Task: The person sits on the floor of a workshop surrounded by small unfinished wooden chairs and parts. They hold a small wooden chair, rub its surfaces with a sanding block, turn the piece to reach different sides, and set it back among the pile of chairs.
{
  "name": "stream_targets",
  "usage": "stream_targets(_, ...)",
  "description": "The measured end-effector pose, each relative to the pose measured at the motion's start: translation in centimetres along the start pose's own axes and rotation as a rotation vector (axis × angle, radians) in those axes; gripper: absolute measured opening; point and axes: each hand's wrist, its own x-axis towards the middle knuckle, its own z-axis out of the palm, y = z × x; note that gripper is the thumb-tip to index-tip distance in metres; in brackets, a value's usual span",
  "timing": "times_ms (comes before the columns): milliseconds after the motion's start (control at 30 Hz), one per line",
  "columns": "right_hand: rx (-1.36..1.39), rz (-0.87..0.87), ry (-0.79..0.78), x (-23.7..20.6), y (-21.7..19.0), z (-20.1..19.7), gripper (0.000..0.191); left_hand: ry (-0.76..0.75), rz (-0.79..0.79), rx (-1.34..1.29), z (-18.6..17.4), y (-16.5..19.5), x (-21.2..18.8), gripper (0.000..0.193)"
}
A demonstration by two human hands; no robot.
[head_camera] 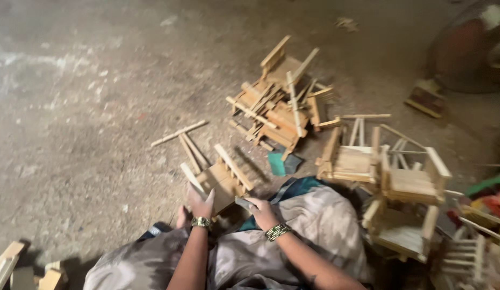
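Observation:
My left hand (199, 204) grips the near edge of a small wooden frame piece (224, 177), a miniature chair part made of light slats, held just above my knees. My right hand (260, 210) presses a small dark flat piece (243, 203) against the frame's near right corner. Both wrists wear bracelets. My lap is covered with grey patterned cloth (314, 225).
Loose sticks (180, 135) lie on the concrete floor beyond the frame. A heap of wooden frames (279, 102) sits farther out. Finished small chairs (400, 182) stand at the right. A green scrap (277, 162) lies near the heap. Wood offcuts (13, 268) sit at the bottom left.

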Motion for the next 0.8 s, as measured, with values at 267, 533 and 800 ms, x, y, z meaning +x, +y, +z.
stream_targets(267, 0.869, 0.188, -0.017, -1.7, -1.4, -2.8, 0.046, -0.281, 0.170, 0.307, -4.4, 1.8, -2.7, 0.077)
stream_targets(533, 0.945, 0.331, 0.023, 1.0, -3.7, -0.6, 0.037, -0.219, -0.280, -0.720, -22.0, 0.0, -6.1, 0.037)
stream_targets(800, 1.036, 0.087, -0.336, 5.7, -20.1, 8.9, 0.035, -0.185, 0.022, -0.501, -22.2, 0.7, -9.4, 0.031)
